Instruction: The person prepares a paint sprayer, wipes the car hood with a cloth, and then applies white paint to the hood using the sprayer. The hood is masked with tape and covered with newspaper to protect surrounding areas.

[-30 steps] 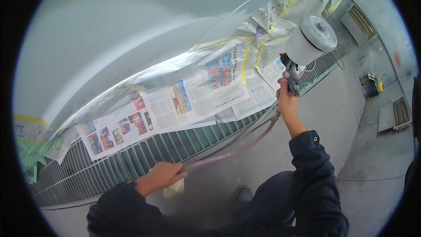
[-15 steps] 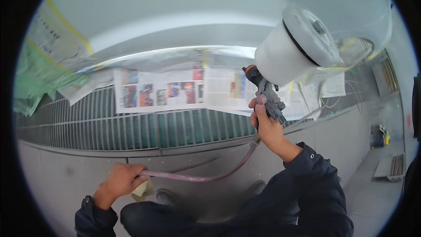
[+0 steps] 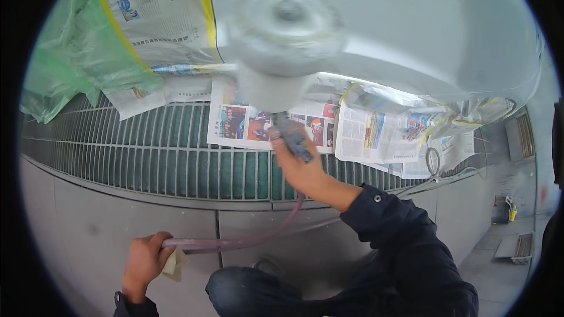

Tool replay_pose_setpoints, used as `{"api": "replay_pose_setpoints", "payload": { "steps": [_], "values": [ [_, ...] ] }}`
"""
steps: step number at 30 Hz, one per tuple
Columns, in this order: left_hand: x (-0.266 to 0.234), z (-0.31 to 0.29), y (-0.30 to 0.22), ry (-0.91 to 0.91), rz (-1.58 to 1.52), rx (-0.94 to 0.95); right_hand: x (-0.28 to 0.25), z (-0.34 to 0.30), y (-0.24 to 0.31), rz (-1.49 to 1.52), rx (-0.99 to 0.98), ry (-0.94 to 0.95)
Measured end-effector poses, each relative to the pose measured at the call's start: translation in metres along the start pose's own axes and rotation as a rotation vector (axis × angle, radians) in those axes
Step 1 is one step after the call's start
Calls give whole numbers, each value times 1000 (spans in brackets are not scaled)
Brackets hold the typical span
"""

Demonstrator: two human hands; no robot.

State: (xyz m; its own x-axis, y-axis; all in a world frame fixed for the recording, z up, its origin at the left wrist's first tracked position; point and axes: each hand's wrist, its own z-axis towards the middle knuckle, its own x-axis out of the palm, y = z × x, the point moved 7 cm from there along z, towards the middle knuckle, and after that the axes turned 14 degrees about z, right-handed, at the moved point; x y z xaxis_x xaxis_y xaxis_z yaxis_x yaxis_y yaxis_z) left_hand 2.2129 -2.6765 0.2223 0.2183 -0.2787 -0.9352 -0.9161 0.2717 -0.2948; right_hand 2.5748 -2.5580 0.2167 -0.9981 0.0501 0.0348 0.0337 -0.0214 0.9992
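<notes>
My right hand point(image 3: 299, 161) is closed round the grip of a grey spray gun point(image 3: 292, 137). Its white paint cup point(image 3: 282, 35) sits on top, smeared by motion, in front of a pale grey car body panel point(image 3: 423, 17). The gun's nozzle is hidden behind the cup. From below the grip, a pinkish air hose point(image 3: 252, 240) curves down and left into my left hand point(image 3: 144, 261), whose fingers wrap round it. A pale yellowish cloth or paper point(image 3: 174, 265) hangs from under that hand.
Newspaper sheets point(image 3: 370, 132) hang along the panel's lower edge, held by yellow tape. More newspaper point(image 3: 170, 12) and green plastic film point(image 3: 64, 53) cover the left side. Below runs a metal floor grating point(image 3: 153, 152). A grey cable point(image 3: 433, 161) loops at the right, near a yellow-and-black object point(image 3: 510, 210).
My right hand has swung the spray gun left across the panel, and the cup now stands more upright. My left hand, still on the hose, has shifted slightly left and down. The view has shifted too.
</notes>
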Motion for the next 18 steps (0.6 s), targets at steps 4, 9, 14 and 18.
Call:
{"api": "replay_pose_setpoints", "payload": {
  "steps": [4,9,14,18],
  "values": [
    [-13,-12,31,5,-54,-62,68,25,12,3,-250,164],
    [-33,-9,40,-7,-88,-105,117,54,35,180,25,423],
    [-67,26,-15,-43,-11,11,66,64,59,89,-13,300],
    [-77,62,-73,-14,157,205,-30,36,78,-2,86,139]
  ]
}}
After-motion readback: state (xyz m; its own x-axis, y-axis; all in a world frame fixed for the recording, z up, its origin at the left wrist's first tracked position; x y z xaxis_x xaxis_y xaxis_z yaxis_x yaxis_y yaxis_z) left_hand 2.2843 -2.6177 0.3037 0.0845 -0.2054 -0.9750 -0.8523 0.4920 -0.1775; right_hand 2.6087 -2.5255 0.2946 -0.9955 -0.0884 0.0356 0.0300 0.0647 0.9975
